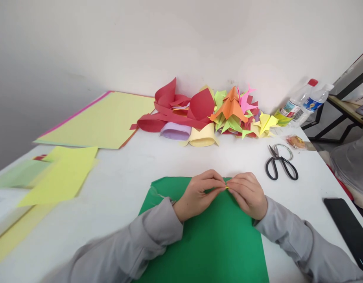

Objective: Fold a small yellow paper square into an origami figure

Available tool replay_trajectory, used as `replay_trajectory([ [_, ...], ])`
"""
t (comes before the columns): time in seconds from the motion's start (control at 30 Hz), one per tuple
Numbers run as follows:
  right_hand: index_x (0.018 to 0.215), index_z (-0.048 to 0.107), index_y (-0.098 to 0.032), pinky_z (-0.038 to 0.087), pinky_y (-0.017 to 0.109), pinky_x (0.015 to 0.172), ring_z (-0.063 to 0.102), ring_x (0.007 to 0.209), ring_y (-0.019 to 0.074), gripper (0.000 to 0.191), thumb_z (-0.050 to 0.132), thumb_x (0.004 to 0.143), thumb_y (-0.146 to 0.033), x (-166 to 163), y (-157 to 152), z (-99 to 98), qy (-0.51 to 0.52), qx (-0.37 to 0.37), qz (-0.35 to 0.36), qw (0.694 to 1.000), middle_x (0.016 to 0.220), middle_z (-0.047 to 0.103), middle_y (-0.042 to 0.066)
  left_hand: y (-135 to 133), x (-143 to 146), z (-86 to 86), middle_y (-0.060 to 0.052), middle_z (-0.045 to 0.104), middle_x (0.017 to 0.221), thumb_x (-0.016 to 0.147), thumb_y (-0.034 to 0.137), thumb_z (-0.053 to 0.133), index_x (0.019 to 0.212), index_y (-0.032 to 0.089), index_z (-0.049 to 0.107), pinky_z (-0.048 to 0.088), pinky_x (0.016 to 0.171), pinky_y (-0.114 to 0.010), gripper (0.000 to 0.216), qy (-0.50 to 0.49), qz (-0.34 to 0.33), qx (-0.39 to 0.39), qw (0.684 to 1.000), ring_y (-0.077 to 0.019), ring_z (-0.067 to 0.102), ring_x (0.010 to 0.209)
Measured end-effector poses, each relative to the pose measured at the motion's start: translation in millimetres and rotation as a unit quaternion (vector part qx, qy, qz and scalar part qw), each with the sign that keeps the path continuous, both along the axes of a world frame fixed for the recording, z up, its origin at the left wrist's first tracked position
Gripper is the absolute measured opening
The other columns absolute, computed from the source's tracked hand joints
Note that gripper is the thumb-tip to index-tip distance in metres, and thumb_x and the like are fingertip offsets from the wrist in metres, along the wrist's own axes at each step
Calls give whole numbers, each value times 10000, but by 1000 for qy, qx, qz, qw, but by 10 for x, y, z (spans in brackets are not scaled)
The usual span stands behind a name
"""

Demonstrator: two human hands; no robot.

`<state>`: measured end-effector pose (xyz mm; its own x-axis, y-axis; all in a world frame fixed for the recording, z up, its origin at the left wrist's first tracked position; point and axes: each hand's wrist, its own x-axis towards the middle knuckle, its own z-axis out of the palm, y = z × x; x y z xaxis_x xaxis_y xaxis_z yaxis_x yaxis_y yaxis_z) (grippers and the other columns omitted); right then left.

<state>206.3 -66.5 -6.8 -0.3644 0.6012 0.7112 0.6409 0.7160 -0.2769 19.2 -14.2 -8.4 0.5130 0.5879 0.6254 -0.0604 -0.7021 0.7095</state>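
Note:
My left hand (200, 194) and my right hand (249, 194) meet fingertip to fingertip above a green sheet (216, 243). Both are closed in a pinch on a small yellow piece (227, 187), most of it covered by the fingers; it looks like paper, but its shape is hidden. The green sheet lies on the white table under both hands, with its far left corner bent and a clear, thin strip (156, 193) on it near that corner.
Black-handled scissors (277, 161) and a tape roll (284, 151) lie to the right, a black phone (345, 228) nearer. Folded paper figures (231, 108) and bottles (311, 104) line the wall. Yellow sheets (66, 173) and a large paper stack (104, 122) lie left.

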Motion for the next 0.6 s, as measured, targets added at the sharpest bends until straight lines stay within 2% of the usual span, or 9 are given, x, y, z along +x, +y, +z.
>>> replay_trajectory([
  [0.3,1004,643,-173,539,362,721,624,836,193,214,588,827,-66,6,5,-5,20,4,8,1000,856,732,62,12,13,19,-64,652,777,808,118,644,817,139,702,549,648,-241,62,-1,-5,-28,1000,-128,634,700],
  [0.6,1105,642,-209,546,383,762,628,916,196,299,616,833,-86,45,30,-49,43,-32,34,998,964,733,63,5,8,-42,-61,641,784,820,100,623,844,152,697,545,637,-234,94,-19,14,18,1000,-122,629,707],
])
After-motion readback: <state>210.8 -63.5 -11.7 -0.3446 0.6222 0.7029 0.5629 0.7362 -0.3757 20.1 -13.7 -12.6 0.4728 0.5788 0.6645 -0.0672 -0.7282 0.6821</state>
